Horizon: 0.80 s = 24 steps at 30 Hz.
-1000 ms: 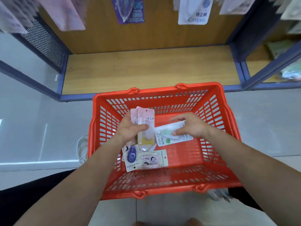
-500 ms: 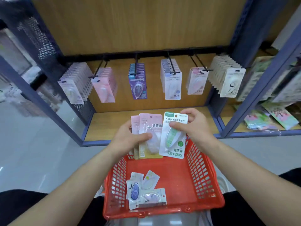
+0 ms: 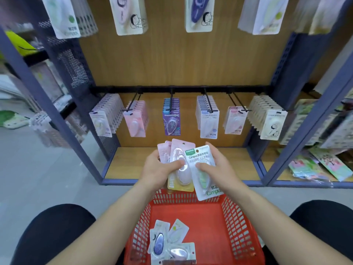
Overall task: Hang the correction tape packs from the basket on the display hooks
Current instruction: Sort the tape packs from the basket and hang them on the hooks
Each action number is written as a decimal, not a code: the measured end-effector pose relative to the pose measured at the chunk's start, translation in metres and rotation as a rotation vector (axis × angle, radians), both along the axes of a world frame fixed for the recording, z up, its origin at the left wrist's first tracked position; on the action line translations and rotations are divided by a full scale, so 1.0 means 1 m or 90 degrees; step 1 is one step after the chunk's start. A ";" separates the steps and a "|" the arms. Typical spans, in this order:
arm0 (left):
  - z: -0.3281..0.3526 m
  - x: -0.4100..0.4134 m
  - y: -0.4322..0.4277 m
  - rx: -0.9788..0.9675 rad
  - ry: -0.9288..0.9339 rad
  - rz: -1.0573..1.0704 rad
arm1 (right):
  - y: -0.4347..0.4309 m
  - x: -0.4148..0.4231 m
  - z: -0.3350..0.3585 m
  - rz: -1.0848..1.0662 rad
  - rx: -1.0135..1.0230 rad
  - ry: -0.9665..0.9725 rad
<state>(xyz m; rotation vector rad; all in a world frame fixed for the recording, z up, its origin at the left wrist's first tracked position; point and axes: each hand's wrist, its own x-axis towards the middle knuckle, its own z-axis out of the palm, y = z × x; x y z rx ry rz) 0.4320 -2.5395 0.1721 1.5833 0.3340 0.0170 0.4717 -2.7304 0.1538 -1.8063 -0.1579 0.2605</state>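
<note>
Stationery shop: carded packs (image 3: 208,119) in rows on peg hooks (image 3: 207,101) at 12 o'clock; red shopping basket (image 3: 238,226) at 6 o'clock

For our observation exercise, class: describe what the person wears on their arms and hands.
The left forearm and right forearm are bare to the frame's edge; no sleeve shows. The left hand and right hand wear no gloves, and no watch, bracelet or ring is visible.

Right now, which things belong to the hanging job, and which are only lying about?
Job: pink packs in left hand; green Campus pack in right hand; loose packs in red basket; display hooks.
Lying about: floral packets at right; blurred goods at left.
</note>
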 end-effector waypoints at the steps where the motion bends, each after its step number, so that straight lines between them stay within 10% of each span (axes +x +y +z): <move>1: -0.001 0.001 0.001 -0.007 0.000 0.003 | -0.001 0.002 -0.001 0.026 0.012 0.021; 24: 0.023 0.017 -0.023 0.052 -0.106 -0.085 | 0.005 -0.007 0.009 -0.119 0.232 0.004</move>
